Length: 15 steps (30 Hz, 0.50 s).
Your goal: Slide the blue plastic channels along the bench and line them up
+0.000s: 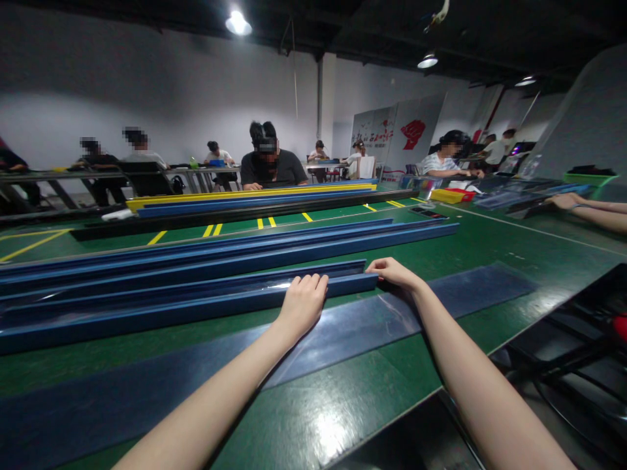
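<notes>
A long blue U-shaped plastic channel (196, 306) lies across the green table, with glossy clear film (274, 286) inside it. My left hand (304, 301) is closed over the channel's near wall, fingertips curled over its rim. At the channel's right end my right hand (392, 271) is closed in a pinch. What is between those fingertips is too small to make out. Beneath my forearms a long, flat, clear bluish plastic strip (353, 326) lies on the table, running from lower left to right.
More blue channels (235, 251) lie just beyond. Farther back are a black rail (206, 219) and a yellow rail (255, 194). A phone (427, 213) rests on the table (519, 274). Another person's hand (563, 201) is at right; a person (273, 160) sits opposite.
</notes>
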Each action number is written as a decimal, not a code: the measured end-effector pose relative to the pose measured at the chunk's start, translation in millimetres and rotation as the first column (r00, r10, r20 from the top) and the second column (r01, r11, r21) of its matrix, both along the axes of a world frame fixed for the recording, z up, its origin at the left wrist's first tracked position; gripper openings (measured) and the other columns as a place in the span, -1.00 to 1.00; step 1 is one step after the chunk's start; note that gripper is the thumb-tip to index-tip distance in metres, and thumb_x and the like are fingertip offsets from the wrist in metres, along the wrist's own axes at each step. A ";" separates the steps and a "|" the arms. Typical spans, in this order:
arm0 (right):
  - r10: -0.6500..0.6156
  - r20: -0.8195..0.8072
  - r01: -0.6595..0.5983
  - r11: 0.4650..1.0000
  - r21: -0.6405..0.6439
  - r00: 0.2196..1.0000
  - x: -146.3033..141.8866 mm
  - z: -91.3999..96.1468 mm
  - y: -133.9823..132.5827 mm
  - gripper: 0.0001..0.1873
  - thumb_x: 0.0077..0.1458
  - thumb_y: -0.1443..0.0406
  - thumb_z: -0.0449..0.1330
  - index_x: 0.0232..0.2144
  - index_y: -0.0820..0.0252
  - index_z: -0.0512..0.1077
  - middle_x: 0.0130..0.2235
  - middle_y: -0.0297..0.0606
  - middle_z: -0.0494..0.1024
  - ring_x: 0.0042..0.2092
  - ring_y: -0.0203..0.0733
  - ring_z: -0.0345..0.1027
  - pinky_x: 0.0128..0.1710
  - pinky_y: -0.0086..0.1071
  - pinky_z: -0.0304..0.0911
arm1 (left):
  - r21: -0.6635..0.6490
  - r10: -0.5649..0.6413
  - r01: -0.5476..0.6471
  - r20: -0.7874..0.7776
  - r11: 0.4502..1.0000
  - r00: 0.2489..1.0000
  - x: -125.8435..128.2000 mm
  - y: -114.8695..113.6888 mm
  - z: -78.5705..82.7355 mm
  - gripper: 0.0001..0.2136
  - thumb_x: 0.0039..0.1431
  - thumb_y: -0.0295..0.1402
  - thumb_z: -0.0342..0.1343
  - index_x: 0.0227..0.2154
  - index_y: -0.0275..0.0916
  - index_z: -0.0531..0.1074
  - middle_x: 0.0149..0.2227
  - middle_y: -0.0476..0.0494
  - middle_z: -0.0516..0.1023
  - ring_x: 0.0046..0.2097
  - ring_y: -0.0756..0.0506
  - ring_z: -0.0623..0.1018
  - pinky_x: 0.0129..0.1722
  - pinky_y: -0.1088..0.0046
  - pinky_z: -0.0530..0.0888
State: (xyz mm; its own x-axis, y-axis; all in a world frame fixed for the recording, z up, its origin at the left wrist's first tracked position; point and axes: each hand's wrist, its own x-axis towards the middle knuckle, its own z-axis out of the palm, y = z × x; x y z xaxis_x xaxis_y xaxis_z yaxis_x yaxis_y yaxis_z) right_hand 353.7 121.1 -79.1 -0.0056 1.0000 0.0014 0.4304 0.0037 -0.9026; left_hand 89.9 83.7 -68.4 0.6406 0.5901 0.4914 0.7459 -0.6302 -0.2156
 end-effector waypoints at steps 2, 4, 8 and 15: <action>0.005 0.004 -0.005 1.000 0.004 1.000 0.1 0.8 -0.1 -0.76 -0.34 0.20 0.23 -0.62 0.30 0.39 -0.68 -0.39 0.29 -0.62 -0.44 0.08 -0.62 -0.50 -0.04 | -0.001 0.000 0.000 -0.003 1.000 1.000 0.0 0.0 -0.2 -0.77 0.21 -0.41 -0.20 -0.15 -0.30 0.30 -0.32 -0.14 0.42 -0.29 -0.11 0.39 -0.36 0.35 0.22; 0.005 0.007 -0.005 1.000 0.003 1.000 0.1 1.3 -0.2 -0.76 -0.34 0.20 0.23 -0.62 0.30 0.39 -0.68 -0.39 0.29 -0.62 -0.44 0.08 -0.62 -0.49 -0.05 | -0.002 0.003 -0.003 -0.002 1.000 1.000 0.0 -0.3 -0.2 -0.77 0.21 -0.41 -0.20 -0.15 -0.30 0.30 -0.32 -0.14 0.42 -0.29 -0.11 0.39 -0.36 0.35 0.22; 0.000 0.008 0.000 1.000 0.001 1.000 -0.5 1.5 -0.5 -0.75 -0.34 0.19 0.22 -0.62 0.30 0.39 -0.67 -0.39 0.29 -0.62 -0.44 0.08 -0.62 -0.49 -0.05 | -0.004 -0.001 0.001 0.000 1.000 1.000 0.3 -0.7 0.2 -0.76 0.21 -0.41 -0.21 -0.15 -0.30 0.30 -0.32 -0.14 0.42 -0.29 -0.11 0.39 -0.35 0.35 0.22; -0.005 0.008 0.005 1.000 -0.006 1.000 -2.7 4.3 -3.1 -0.75 -0.33 0.19 0.22 -0.61 0.31 0.40 -0.68 -0.39 0.29 -0.62 -0.44 0.07 -0.62 -0.49 -0.05 | -0.044 -0.018 0.018 0.001 0.999 1.000 -0.2 0.2 3.3 -0.75 0.21 -0.38 -0.22 -0.17 -0.31 0.30 -0.31 -0.17 0.43 -0.27 -0.10 0.39 -0.32 0.36 0.24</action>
State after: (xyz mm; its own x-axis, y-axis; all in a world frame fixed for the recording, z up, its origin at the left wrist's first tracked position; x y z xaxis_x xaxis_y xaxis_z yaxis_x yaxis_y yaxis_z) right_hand 351.0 118.1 -74.8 -0.0009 1.0000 -0.0045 0.4374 -0.0037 -0.8993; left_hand 89.7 84.0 -65.1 0.6505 0.5998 0.4659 0.7349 -0.6520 -0.1868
